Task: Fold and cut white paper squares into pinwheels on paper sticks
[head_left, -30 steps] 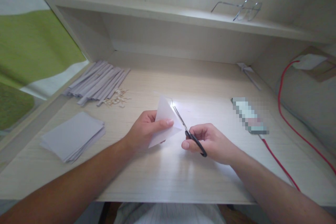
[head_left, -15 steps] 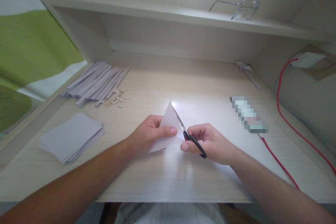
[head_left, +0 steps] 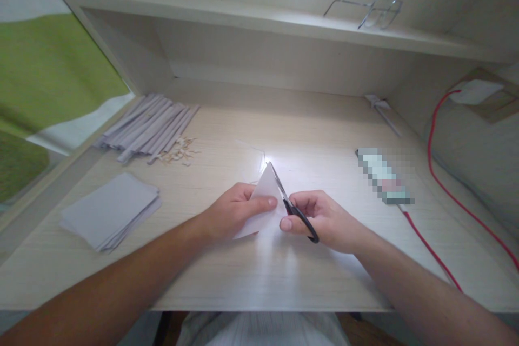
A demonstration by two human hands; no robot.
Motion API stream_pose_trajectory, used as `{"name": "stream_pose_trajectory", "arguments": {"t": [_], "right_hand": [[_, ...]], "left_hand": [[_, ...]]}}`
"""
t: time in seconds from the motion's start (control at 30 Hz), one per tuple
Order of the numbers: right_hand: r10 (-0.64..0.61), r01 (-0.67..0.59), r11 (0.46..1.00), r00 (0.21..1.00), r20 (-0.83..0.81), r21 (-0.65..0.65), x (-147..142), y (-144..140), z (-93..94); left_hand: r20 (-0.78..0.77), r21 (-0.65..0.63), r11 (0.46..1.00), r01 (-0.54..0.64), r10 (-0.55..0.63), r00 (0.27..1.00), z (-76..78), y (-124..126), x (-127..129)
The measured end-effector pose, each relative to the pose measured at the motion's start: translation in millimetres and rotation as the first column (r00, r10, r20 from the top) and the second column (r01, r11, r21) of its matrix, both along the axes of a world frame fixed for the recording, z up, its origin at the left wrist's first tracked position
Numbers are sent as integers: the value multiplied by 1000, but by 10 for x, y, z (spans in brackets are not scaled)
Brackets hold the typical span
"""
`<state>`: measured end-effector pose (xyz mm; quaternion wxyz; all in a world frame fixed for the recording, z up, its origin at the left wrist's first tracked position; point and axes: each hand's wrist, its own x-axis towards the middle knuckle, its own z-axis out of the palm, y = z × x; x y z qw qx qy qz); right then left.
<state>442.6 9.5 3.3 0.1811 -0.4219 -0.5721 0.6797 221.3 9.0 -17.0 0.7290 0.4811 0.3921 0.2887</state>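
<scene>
A folded white paper (head_left: 263,200) is pinched by the left hand (head_left: 235,211), thumb on top, just above the desk (head_left: 259,275). Black-handled scissors (head_left: 292,205) are gripped by the right hand (head_left: 324,219), the blades lying along the paper's right edge. Left of the paper, a stack of sheets (head_left: 109,210) is seen; beyond it, rolled strips (head_left: 148,127). Glasses (head_left: 371,11) rest on the shelf above.
</scene>
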Motion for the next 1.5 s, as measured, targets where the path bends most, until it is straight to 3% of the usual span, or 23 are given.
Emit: {"name": "stream_pose_trajectory", "arguments": {"t": [0.23,0.87,1.07,1.17,1.27,1.4,1.5], "right_hand": [[9,-8,1000,1000,-9,18,-6,-12,-24],[-35,34,999,999,36,34,-44,-16,-17],[-98,80,984,990,106,161,24,69,-122],[-183,56,934,924,336,353,98,154,-181],[-265,-28,862,827,496,506,154,218,-178],[-277,-133,800,782,558,585,118,281,-97],[-336,-191,746,719,608,638,-2,377,-61]], "left_hand": [[10,8,998,61,-62,998,-9,1,9],[36,-94,995,31,-27,999,-24,-3,39],[7,-31,999,23,-23,1000,-29,-2,7],[-24,53,996,-67,68,997,-40,7,5],[-49,187,954,-235,248,968,-59,18,29],[-16,297,862,-411,435,900,-101,35,50],[19,363,732,-576,612,790,-115,66,21]]}}
